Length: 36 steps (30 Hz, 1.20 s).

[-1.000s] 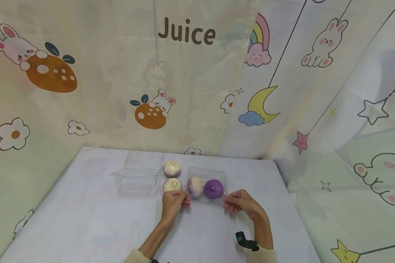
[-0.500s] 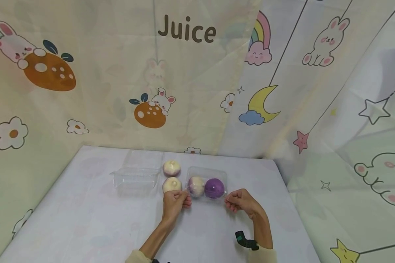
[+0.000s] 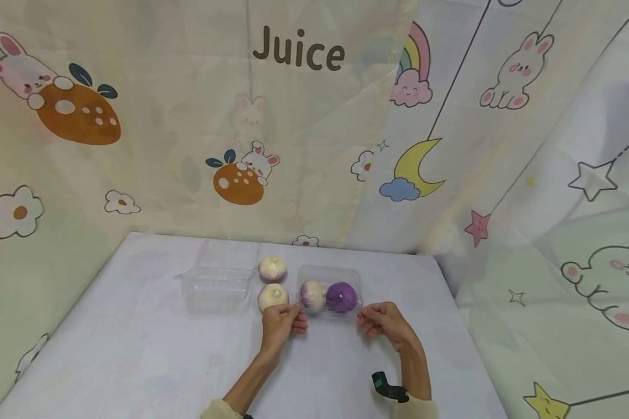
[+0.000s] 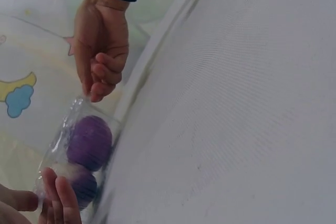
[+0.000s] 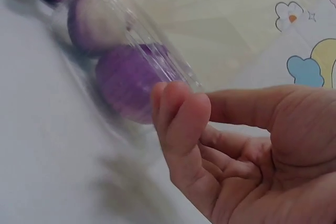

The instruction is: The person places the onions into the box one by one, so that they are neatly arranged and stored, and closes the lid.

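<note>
A clear plastic clamshell box [image 3: 330,272] with its lid down holds two round, turnip-like vegetables: one cream and purple [image 3: 313,295], the other plain purple [image 3: 342,297]. At the box's near left corner, my left hand [image 3: 279,330] pinches the rim between thumb and fingers. My right hand [image 3: 387,323] pinches the near right corner; the right wrist view shows the thumb and fingertips meeting at the plastic edge [image 5: 181,66]. Left of the box stand two more cream-and-purple vegetables, a back one [image 3: 272,269] and a front one [image 3: 273,297] partly hidden by my left hand.
Another clear plastic box [image 3: 217,286] stands at the left with its lid raised, and nothing shows inside it. A white cloth covers the table [image 3: 136,343]. Printed curtains [image 3: 304,139] hang close behind the table and along its sides.
Both hands keep their pinch at the box's corners and hardly shift. The left hand has moved very slightly right; the vegetables and the raised-lid box stay put.
</note>
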{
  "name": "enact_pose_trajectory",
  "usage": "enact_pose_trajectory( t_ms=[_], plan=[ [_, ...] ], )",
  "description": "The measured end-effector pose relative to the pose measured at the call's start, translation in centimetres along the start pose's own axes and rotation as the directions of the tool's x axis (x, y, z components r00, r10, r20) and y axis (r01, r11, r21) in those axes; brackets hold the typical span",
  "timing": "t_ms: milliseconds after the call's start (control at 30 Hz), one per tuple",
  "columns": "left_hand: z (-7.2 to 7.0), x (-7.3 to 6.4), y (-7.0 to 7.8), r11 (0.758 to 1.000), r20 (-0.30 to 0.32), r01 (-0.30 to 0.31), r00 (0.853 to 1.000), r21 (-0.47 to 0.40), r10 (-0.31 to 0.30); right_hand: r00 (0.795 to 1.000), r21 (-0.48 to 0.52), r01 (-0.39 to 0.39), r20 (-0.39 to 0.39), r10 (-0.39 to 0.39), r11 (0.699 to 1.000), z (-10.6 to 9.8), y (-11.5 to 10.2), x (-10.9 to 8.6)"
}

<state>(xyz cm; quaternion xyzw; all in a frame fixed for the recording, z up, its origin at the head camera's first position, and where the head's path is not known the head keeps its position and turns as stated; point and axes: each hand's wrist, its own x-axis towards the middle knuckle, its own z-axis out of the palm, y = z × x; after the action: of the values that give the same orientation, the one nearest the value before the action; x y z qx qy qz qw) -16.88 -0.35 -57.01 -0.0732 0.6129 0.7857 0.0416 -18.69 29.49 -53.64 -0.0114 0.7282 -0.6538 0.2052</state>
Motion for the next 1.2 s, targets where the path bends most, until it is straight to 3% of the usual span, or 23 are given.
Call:
enact_pose_trajectory(
  t_ms=[267, 600, 933, 1200],
  plan=[
    [0.0, -0.3, -0.1, 0.999, 0.022, 0.017, 1.0, 0.051, -0.019, 0.986, 0.094, 0.013, -0.168, 0.003, 0.996, 0.5, -0.1, 0.4],
    [-0.3, -0.8, 0.8, 0.994, 0.029, -0.021, 0.999, 0.106, 0.018, 0.941, 0.196, 0.019, -0.336, 0.049, 0.98, 1.4, -0.2, 2.0],
    [-1.2, -1.4, 2.7, 0.978, 0.053, -0.087, 0.996, 0.191, 0.079, 0.937, 0.208, 0.039, -0.347, 0.037, 0.977, 1.5, 0.0, 3.4],
    [-2.3, -1.4, 6.0, 0.96, 0.071, -0.152, 0.988, 0.234, 0.139, 0.945, 0.181, 0.024, -0.324, 0.037, 0.983, 1.2, 0.0, 3.3]
  ],
)
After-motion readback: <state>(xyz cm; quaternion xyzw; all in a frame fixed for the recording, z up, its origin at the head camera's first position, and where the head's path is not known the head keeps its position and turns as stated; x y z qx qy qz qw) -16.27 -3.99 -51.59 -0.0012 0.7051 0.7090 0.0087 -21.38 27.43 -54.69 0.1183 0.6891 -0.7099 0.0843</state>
